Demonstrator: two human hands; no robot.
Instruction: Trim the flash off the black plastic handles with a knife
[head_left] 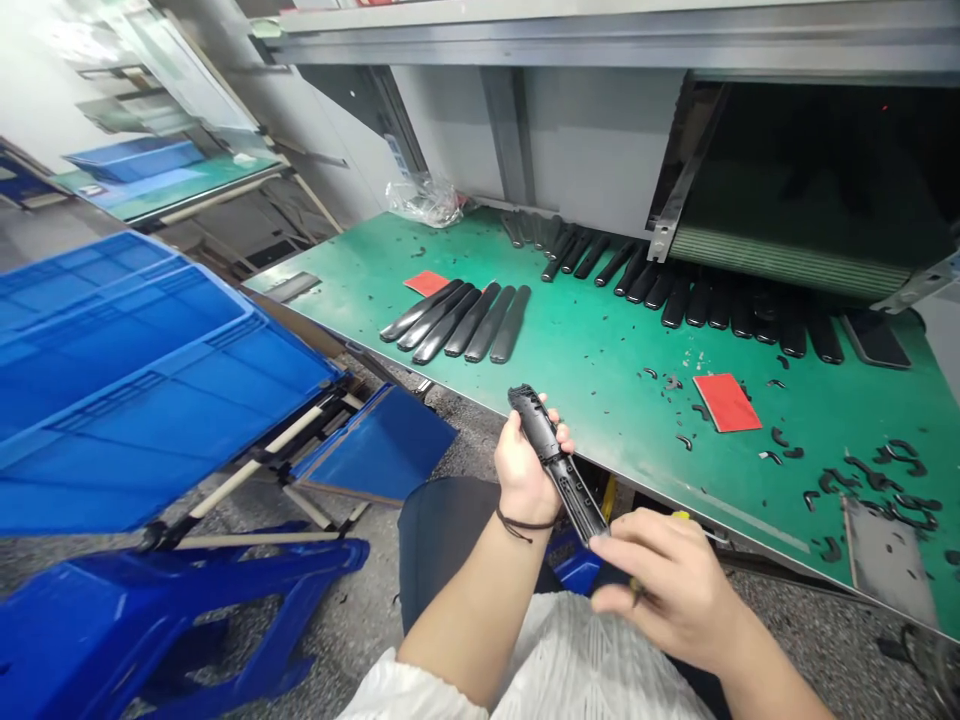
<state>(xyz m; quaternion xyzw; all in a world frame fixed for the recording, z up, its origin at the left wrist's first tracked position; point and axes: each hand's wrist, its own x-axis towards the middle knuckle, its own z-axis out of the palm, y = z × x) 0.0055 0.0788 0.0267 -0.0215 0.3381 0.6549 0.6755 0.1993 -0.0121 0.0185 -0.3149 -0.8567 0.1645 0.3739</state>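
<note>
My left hand [525,465] is wrapped round a long black plastic part [556,462], holding it over my lap just in front of the green table [600,350]. My right hand [664,585] is closed, its fingertips at the part's lower end, and it grips a small tool with a yellowish handle [690,520] that is mostly hidden. A row of several similar black parts [457,322] lies on the table ahead of my left hand. A longer row of black parts [675,290] runs along the back.
Blue plastic crates [127,370] sit on a stand to my left, with a blue stool [150,610] below. Two red cards [726,402] [426,283] lie on the table, and several black offcuts [870,475] are scattered at the right. A dark machine opening [810,190] is at the back right.
</note>
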